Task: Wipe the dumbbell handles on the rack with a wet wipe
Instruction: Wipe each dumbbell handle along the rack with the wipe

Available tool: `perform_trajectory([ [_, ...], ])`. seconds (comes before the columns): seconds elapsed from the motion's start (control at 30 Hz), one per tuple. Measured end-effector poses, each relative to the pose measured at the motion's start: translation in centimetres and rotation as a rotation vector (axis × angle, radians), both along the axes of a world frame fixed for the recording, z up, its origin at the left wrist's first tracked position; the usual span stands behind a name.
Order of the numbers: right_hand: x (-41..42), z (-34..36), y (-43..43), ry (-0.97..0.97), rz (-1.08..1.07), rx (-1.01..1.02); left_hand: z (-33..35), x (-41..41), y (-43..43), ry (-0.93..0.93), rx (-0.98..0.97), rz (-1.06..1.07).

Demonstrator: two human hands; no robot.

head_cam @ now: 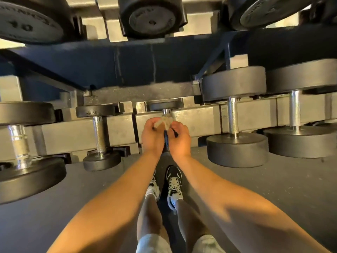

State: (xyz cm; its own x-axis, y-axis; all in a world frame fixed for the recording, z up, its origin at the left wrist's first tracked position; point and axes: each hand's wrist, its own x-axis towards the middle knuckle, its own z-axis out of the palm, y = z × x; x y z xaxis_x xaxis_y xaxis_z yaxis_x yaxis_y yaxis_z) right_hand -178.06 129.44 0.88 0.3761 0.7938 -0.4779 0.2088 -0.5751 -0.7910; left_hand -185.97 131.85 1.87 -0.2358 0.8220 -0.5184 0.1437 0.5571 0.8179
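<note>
A small black dumbbell (164, 104) lies on the lower rack shelf (200, 114) in the middle. Only the top of its chrome handle (166, 111) shows. A crumpled pale wet wipe (165, 121) is wrapped over the handle just below that. My left hand (152, 136) and my right hand (179, 138) both pinch the wipe from either side, fingers curled, knuckles close together. The dumbbell's near head is mostly hidden behind my hands. A dark strip shows between my hands; I cannot tell what it is.
More dumbbells sit on the same shelf: one with a knurled handle (99, 136) to the left, a large one (20, 143) at far left, two (233, 115) (294, 110) to the right. Upper-shelf dumbbells (151, 17) overhang. Grey floor and my shoes (174, 185) lie below.
</note>
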Motion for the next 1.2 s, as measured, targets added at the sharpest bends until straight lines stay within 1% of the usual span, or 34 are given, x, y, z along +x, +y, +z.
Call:
perform_trajectory([
  [0.07,-0.2,-0.9,-0.1,-0.007,-0.025,0.026,-0.4,0.3,0.2,-0.022,0.029,-0.005],
  [0.17,0.1,-1.5,-0.2,-0.022,0.008,0.050,-0.7,1.0,1.2,-0.053,-0.010,-0.016],
  [0.23,0.2,-1.7,-0.4,-0.044,0.041,0.046,-1.0,1.5,2.0,-0.024,-0.043,0.011],
  [0.3,0.2,-1.9,-0.4,-0.041,0.030,0.049,-1.3,1.8,2.2,0.033,-0.063,0.031],
  [0.4,0.4,-1.8,-0.5,-0.012,0.029,0.011,-1.8,1.5,1.6,0.119,-0.063,-0.011],
  [0.53,1.0,-1.6,-0.7,0.026,0.040,0.006,-2.0,1.0,0.0,0.133,-0.090,-0.012],
  [0.6,1.0,-1.8,-0.9,0.044,0.043,0.006,-2.0,1.0,0.3,0.082,-0.083,0.058],
  [0.73,0.9,-2.1,-1.0,0.073,0.016,0.017,-1.8,2.1,2.9,-0.184,-0.146,0.286],
  [0.8,0.9,-2.2,-1.1,0.080,0.016,0.014,-1.8,2.6,3.5,-0.217,-0.162,0.328],
  [0.87,0.8,-2.2,-1.2,0.072,0.023,0.020,-1.8,2.8,3.2,-0.184,-0.160,0.300],
  [1.03,0.8,-2.2,-1.3,0.061,0.032,0.014,-2.2,1.3,0.2,-0.032,-0.088,0.101],
  [1.13,0.7,-2.5,-1.6,0.079,0.007,0.017,-2.6,0.1,-1.0,0.053,-0.118,-0.070],
  [1.2,0.8,-2.8,-1.9,0.070,0.025,0.018,-2.9,-0.6,-1.0,0.055,-0.147,-0.123],
])
